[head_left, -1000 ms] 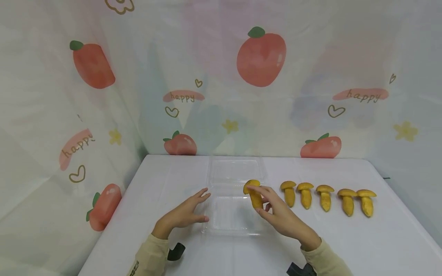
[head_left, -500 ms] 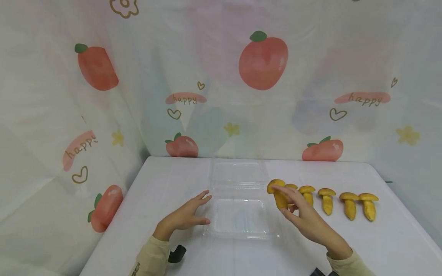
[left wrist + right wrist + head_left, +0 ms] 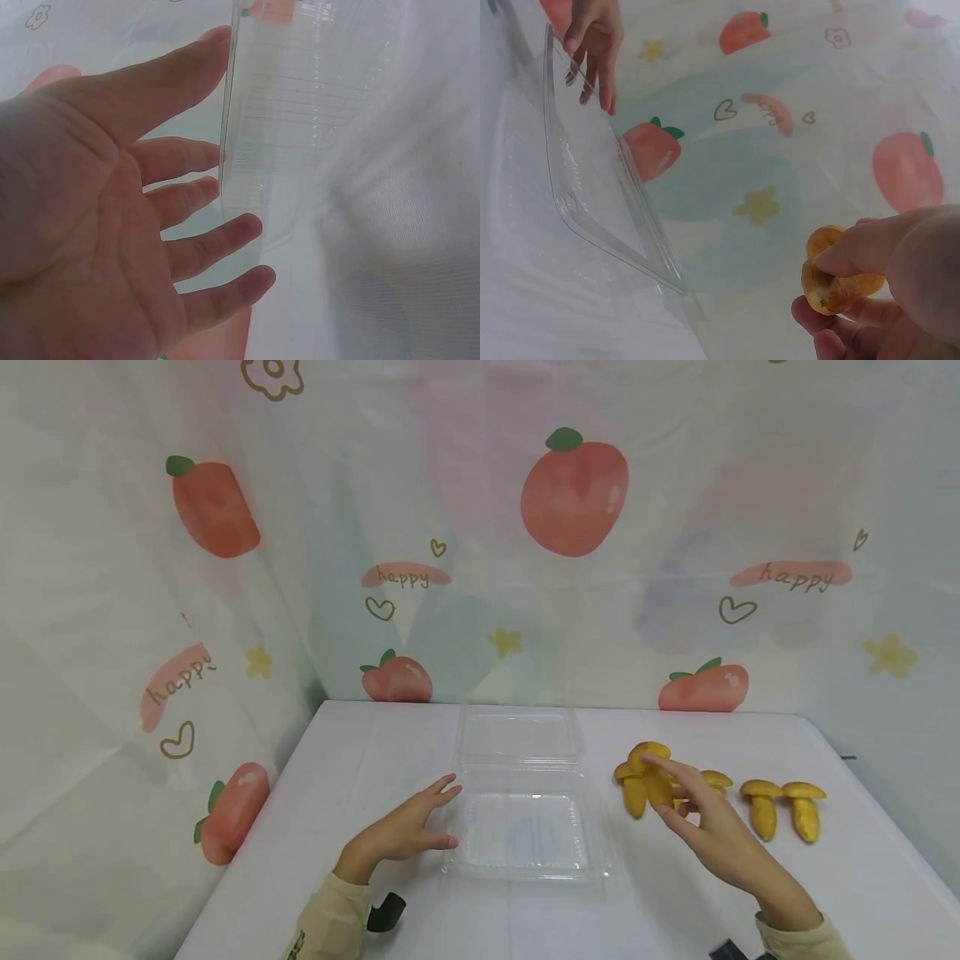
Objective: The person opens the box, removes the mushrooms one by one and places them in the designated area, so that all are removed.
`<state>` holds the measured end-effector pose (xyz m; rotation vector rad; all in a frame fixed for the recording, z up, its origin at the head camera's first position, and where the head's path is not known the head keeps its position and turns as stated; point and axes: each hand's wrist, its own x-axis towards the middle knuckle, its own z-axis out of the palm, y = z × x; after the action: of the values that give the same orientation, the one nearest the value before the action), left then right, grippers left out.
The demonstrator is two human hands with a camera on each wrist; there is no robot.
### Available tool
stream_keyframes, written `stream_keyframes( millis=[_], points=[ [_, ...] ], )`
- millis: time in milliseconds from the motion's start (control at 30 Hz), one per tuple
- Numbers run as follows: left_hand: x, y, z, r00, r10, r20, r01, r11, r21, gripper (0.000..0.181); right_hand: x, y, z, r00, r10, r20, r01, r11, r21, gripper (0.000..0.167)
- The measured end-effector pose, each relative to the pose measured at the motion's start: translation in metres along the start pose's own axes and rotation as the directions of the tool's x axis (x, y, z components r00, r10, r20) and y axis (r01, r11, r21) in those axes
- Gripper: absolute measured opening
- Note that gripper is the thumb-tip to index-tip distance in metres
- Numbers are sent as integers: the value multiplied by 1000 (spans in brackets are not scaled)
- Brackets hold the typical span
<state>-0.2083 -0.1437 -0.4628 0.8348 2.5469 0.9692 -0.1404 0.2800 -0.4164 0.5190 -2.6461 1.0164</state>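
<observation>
My right hand (image 3: 708, 827) pinches a yellow mushroom (image 3: 651, 760) between thumb and fingers, raised over the left part of a row of similar mushrooms (image 3: 804, 810). In the right wrist view the held mushroom (image 3: 825, 289) sits at the fingertips, its stem end facing the camera. Some mushrooms in the row are partly hidden behind this hand. A clear plastic clamshell box (image 3: 525, 831) lies unfolded in the middle of the table. Beside its left edge, my left hand (image 3: 401, 827) has its fingers spread and holds nothing; whether the fingertips touch the box, I cannot tell.
The box's lid (image 3: 517, 735) lies folded back toward the rear edge of the white table (image 3: 390, 735). Behind and to the left hangs a cloth backdrop (image 3: 465, 527) printed with red fruit. Black wrist mounts (image 3: 386, 912) show below the sleeves.
My right hand has carried the held mushroom rightward, from above the box to over the row of mushrooms. My left hand has stayed in place. The head view has shifted slightly.
</observation>
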Motion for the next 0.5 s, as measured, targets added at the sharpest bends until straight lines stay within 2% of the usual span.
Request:
stream_keyframes(
  millis=[133,500],
  points=[
    [1,-1,0,1000,8,2,-8,1000,-7,81,-1,8,-9,999,22,-27,-22,1000,-16,63],
    [3,0,0,1000,4,-2,-4,1000,-11,81,-5,43,-28,995,63,-72,-60,997,41,64]
  ],
)
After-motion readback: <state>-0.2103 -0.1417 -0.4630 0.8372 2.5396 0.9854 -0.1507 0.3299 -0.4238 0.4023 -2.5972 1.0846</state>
